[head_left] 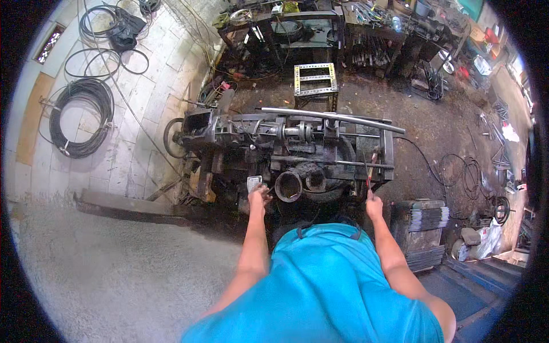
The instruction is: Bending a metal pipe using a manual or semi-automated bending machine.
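My left hand [260, 197] is at the near edge of a dark, greasy machine [234, 137], its fingers apart. Just beyond those fingers is a small pale rectangular object [254, 182]; whether they touch it is hard to see. To the right, my right hand [374, 206] is closed around the near end of a long, thin tool with red on it [371, 171]. The tool points away from me beside the machine's right end; its exact kind is unclear. Between my hands sits a round, open-topped metal can [288, 187]. A long metal pipe [349, 118] lies across the machine's far side.
Beyond the machine stands a perforated metal stool [316, 80]. Workbenches with tools [366, 28] line the back. Bundled metal rods [426, 220] are at my right, near a black cable [463, 171]. Coiled cable [83, 117] lies on the pale tiles at left.
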Demonstrator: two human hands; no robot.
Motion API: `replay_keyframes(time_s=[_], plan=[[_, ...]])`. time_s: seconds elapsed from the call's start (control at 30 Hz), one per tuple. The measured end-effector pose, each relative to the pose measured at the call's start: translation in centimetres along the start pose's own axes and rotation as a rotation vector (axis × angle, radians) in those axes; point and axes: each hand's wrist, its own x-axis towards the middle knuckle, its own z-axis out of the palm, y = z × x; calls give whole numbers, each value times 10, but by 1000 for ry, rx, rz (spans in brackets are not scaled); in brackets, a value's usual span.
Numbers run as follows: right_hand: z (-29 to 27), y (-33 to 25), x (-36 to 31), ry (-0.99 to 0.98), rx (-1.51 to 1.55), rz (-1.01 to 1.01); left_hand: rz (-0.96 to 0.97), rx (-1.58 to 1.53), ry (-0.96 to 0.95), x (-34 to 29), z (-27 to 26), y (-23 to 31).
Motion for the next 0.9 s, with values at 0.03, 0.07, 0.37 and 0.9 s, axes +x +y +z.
replay_keyframes(time_s=[0.03,0.07,0.37,0.9], plan=[[0,0,-1,-18,29,14,-16,6,-24,0,-1,-1],[-1,0,-1,-35,57,28,-15,8,-27,-1,-2,-4],[2,16,-6,-30,270,-11,64,255,-40,-21,3,-13],[-14,-75,-11,-515,1009,355,353,432,27,-15,9,-33]])
